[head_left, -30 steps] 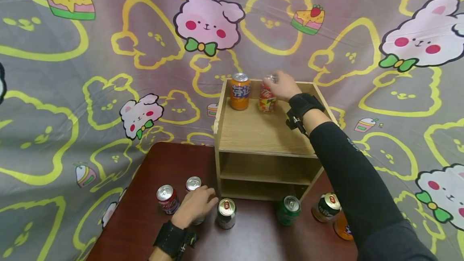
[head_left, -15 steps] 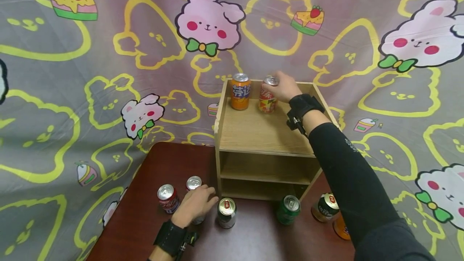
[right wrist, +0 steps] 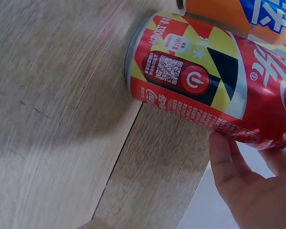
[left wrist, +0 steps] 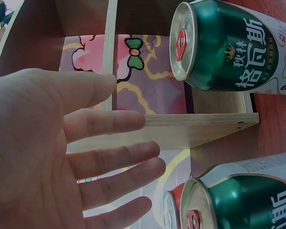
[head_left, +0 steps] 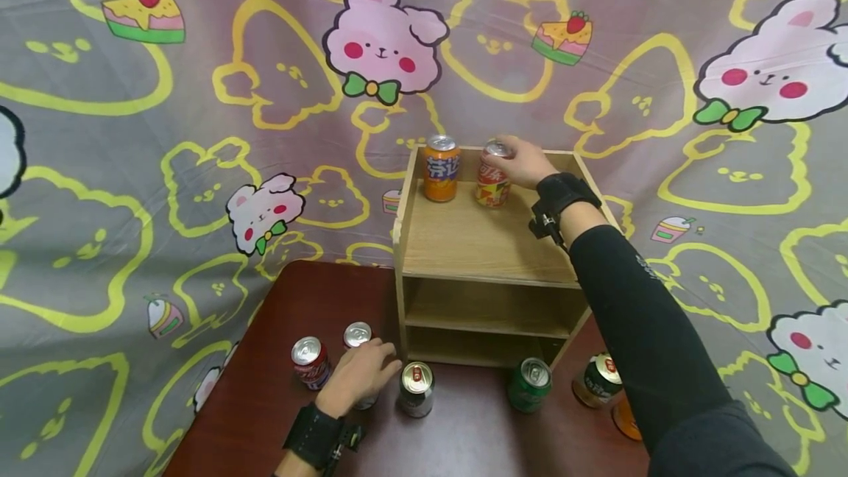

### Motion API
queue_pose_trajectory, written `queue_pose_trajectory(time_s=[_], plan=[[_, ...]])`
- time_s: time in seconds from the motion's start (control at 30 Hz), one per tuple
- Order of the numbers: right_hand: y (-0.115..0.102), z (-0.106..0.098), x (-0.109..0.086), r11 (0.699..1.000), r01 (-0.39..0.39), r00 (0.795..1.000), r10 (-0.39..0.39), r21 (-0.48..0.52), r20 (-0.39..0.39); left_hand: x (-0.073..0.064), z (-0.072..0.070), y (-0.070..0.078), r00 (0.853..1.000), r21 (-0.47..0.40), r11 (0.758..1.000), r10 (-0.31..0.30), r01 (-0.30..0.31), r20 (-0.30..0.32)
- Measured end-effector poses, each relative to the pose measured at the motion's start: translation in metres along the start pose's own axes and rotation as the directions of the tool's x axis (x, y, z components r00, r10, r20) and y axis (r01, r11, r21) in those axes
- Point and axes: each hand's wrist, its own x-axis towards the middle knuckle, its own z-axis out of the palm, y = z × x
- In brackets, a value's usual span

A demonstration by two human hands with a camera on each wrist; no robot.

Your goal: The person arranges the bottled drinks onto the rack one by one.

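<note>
On the top board of the wooden shelf (head_left: pixel 483 241), my right hand (head_left: pixel 528 163) grips a red cola can (head_left: pixel 493 179) near its upper end. The can stands upright, and the right wrist view shows the hand (right wrist: pixel 252 183) against the can's side (right wrist: pixel 214 81). Left of it stands an orange soda can (head_left: pixel 442 171). Low on the left, my left hand (head_left: pixel 360 377) hangs with fingers extended over a silver-topped can (head_left: pixel 358 335), partly hiding it. The left wrist view shows that palm (left wrist: pixel 33 152) holding nothing, near a green-and-white can (left wrist: pixel 229 47).
A dark red can (head_left: pixel 310 363) stands at the table's left. A gold-topped can (head_left: pixel 417 391) stands before the shelf. Right of it are a green can (head_left: pixel 530 385), a dark gold-topped can (head_left: pixel 596 381) and an orange can (head_left: pixel 626 418) partly behind the sleeve. A patterned cloth (head_left: pixel 199 94) hangs behind.
My right hand has shifted slightly on the cola can, so its lid shows more. The can stays about where it was on the board. My left hand keeps its pose.
</note>
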Motion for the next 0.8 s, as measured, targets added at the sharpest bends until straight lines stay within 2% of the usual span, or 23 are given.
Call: queue_pose_trajectory(time_s=[0.3, 0.4, 0.53, 0.67, 0.8], plan=[[-0.005, -0.004, -0.003, 0.991, -0.054, 0.998, 0.048, 0.125, 0.045, 0.002, 0.001, -0.001, 1.0, 0.005, 1.0, -0.019, 0.019, 0.005], [-0.007, -0.005, -0.001, 0.988, -0.042, 0.997, 0.032, 0.151, 0.065, 0.003, 0.0, 0.0, 0.999, -0.007, 1.0, -0.028, 0.028, 0.017], [-0.009, -0.006, -0.001, 0.992, -0.019, 0.995, 0.006, 0.125, 0.102, 0.002, 0.002, 0.0, 0.999, -0.008, 1.0, -0.03, 0.03, 0.019], [-0.012, -0.007, -0.001, 0.997, -0.025, 0.991, 0.015, 0.079, 0.133, 0.001, 0.003, 0.0, 0.999, -0.005, 1.0, -0.029, 0.029, 0.02], [-0.016, -0.005, -0.001, 1.0, -0.021, 0.995, 0.022, -0.009, 0.094, 0.0, 0.004, -0.002, 0.999, -0.008, 1.0, -0.026, 0.026, 0.018]])
